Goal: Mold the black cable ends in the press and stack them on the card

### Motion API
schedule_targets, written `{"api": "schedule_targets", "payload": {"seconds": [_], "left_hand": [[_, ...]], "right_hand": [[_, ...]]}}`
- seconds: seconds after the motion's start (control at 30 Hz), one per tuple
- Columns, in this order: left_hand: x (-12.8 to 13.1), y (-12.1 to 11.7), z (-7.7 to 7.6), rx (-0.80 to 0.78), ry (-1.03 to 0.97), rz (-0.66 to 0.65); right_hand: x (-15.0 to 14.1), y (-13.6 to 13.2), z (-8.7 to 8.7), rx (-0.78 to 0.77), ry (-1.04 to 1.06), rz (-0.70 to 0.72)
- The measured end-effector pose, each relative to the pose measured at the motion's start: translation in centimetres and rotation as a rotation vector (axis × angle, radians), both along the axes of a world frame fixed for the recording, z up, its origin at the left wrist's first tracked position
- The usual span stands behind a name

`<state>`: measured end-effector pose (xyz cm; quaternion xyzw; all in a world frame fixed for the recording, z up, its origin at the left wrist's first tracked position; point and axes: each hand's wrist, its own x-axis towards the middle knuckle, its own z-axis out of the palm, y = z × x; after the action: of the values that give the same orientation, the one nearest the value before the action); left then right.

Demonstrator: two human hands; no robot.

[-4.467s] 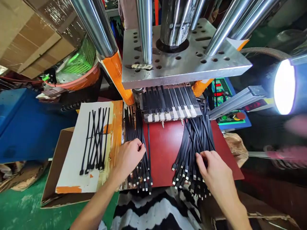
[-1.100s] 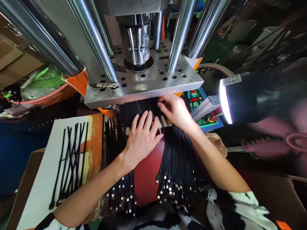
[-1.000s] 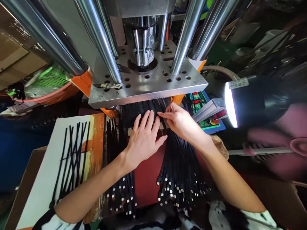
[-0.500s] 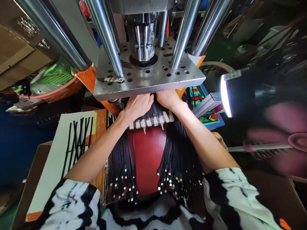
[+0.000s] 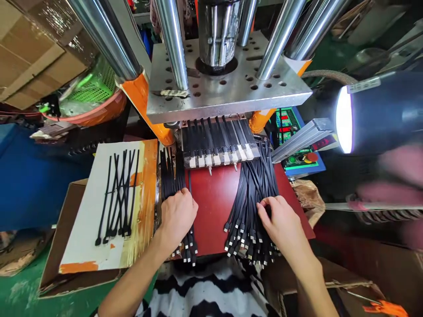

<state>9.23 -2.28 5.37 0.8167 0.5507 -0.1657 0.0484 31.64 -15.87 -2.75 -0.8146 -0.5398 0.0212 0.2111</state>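
Note:
My left hand [image 5: 178, 210] lies closed over the left bundle of flat black cables [image 5: 169, 171]; what its curled fingers hold is hidden. At the right bundle of black cables [image 5: 246, 189], my right hand [image 5: 280, 220] has thumb and forefinger curled together on a cable. Metal USB-type plugs show at the near ends of both bundles. Beyond the hands, a mould block [image 5: 218, 136] carries a row of black cables, with white and black plug ends along its front edge. It sits below the drilled steel plate [image 5: 231, 103] of a press.
A red board [image 5: 214, 202] lies between the bundles. On the left, several black cables rest on a white board [image 5: 89, 207] over a carton. A control panel [image 5: 302, 158], a bright lamp [image 5: 345, 119] and a blurred pink fan [image 5: 393, 185] stand at the right.
Both hands have drawn back from under the press plate to the cable bundles, leaving the row of cables on the mould block in sight. The view has shifted too.

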Motion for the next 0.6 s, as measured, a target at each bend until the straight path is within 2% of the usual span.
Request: {"api": "schedule_targets", "payload": {"seconds": [0.13,0.33,0.5,0.57,0.6], "left_hand": [[-0.1,0.5,0.7,-0.021,0.016,-0.044],[-0.4,0.9,0.7,-0.055,0.002,-0.073],[-1.6,2.1,1.0,-0.082,-0.058,-0.093],[-2.3,2.0,1.0,-0.121,-0.161,-0.111],[-2.6,1.7,1.0,-0.190,-0.288,-0.104]], "right_hand": [[0.2,0.2,1.1,0.031,0.115,-0.047],[0.0,-1.5,4.0,0.144,0.552,-0.013],[-1.3,-2.6,5.4,0.236,0.683,0.013],[-2.1,-3.0,5.7,0.287,0.746,0.044],[-2.7,-3.2,5.7,0.315,0.784,0.079]]}}
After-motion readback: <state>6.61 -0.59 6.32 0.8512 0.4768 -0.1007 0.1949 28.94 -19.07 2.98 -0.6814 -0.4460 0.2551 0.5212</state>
